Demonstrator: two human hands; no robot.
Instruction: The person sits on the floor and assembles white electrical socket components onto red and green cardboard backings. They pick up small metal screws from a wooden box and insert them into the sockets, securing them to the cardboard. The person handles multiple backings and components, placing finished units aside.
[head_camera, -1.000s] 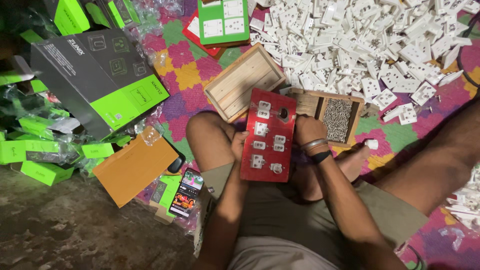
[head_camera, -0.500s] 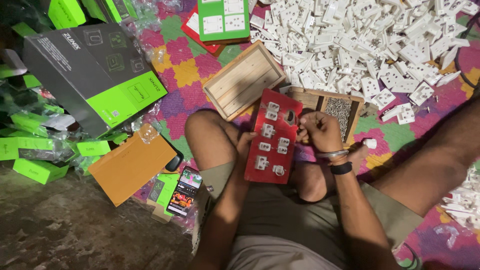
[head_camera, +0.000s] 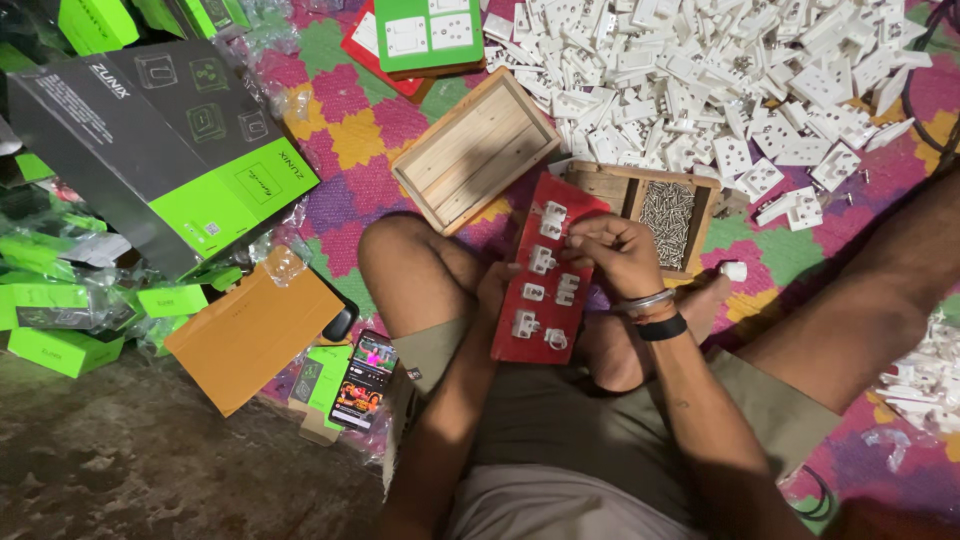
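1. A flat red rectangular board (head_camera: 543, 272) studded with small white plastic fittings sits at the centre of the frame, propped on the seated person's lap and tilted toward the upper right.
2. The left hand (head_camera: 494, 292) clasps the board's left edge, fingers wrapped behind it.
3. The right hand (head_camera: 612, 252), closed with fingertips pinched, presses at the board's upper right (what it pinches is too small to tell).
4. Just beyond the board, a small wooden tray of metal screws (head_camera: 668, 208) lies on the patchwork mat.
5. An empty wooden box (head_camera: 476, 148) lies to the upper left of the board.
6. A heap of white plastic socket parts (head_camera: 720, 70) fills the upper right.
7. A lit smartphone (head_camera: 365, 378) lies at the lower left, beside a tan cardboard sheet (head_camera: 250, 335).
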